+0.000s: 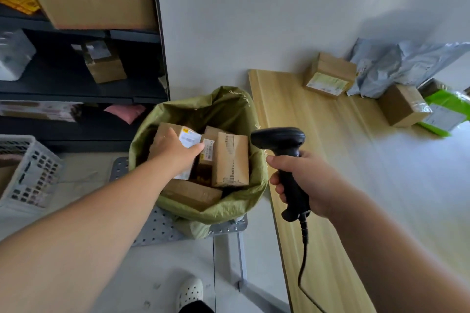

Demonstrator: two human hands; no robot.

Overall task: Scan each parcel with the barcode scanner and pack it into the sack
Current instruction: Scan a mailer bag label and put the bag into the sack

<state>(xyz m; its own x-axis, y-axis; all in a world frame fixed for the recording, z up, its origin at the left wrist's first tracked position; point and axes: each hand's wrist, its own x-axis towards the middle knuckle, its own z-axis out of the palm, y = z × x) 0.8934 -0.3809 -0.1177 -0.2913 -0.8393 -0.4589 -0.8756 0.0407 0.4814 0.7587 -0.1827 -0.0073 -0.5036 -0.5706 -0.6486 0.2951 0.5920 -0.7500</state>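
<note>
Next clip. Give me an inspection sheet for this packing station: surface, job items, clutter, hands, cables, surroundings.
Surface: wooden table, parcels at its far end.
Job's things: green sack open on a perforated stand, several boxes inside; cardboard boxes, a grey mailing bag and a green packet wait on the table.
Clutter: white crate at far left.
Hands: left hand holds a labelled box inside the sack; right hand grips the scanner.
Cables: scanner cable hangs from the handle toward the floor.
Surroundings: dark shelving with boxes, white wall.
</note>
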